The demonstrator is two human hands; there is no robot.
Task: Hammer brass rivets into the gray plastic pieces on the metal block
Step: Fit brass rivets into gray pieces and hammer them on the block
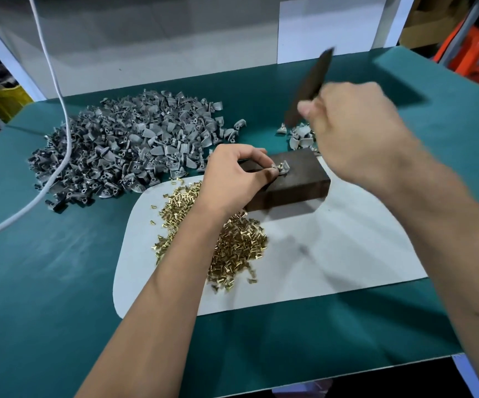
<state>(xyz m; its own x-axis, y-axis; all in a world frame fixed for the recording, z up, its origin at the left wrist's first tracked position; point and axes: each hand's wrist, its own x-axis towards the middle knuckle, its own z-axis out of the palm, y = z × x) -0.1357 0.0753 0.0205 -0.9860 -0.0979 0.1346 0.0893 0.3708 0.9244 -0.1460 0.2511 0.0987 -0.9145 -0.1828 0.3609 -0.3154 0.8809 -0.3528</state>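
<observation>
A dark metal block [295, 185] lies on a white sheet [333, 254] on the green table. My left hand [235, 176] pinches a gray plastic piece [282, 169] with brass rivets standing in it on the block's top. My right hand [356, 130] is raised above and right of the block, gripping a dark, blurred hammering tool [311, 84] that points up and away. A heap of loose brass rivets [232, 242] lies on the sheet under my left forearm.
A large pile of gray plastic pieces [129, 147] covers the table's left. A small group of gray pieces [298, 136] lies behind the block. A white cable [60, 110] runs over the pile. A white panel stands at the back.
</observation>
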